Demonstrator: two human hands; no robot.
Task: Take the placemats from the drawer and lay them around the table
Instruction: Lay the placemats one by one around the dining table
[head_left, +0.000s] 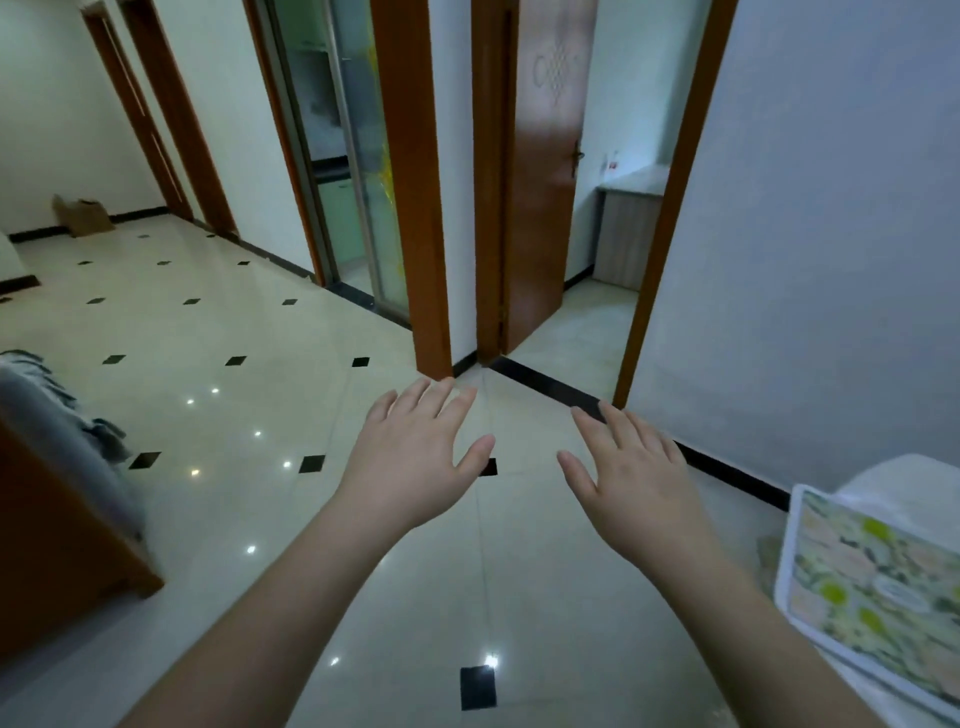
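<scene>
The person is holding both hands out over the tiled floor (218, 332), and neither is carrying anything: the left hand (410, 457) and the right hand (634, 483) are hovering apart, fingers straight and spread. One floral placemat (872, 587) is lying at the right edge of view on a white-covered table (893, 483), well apart from the hands. No drawer is showing here. Judging from this, at least one mat is laid; how many are remaining, and whether other seats are covered, cannot be told from this view
</scene>
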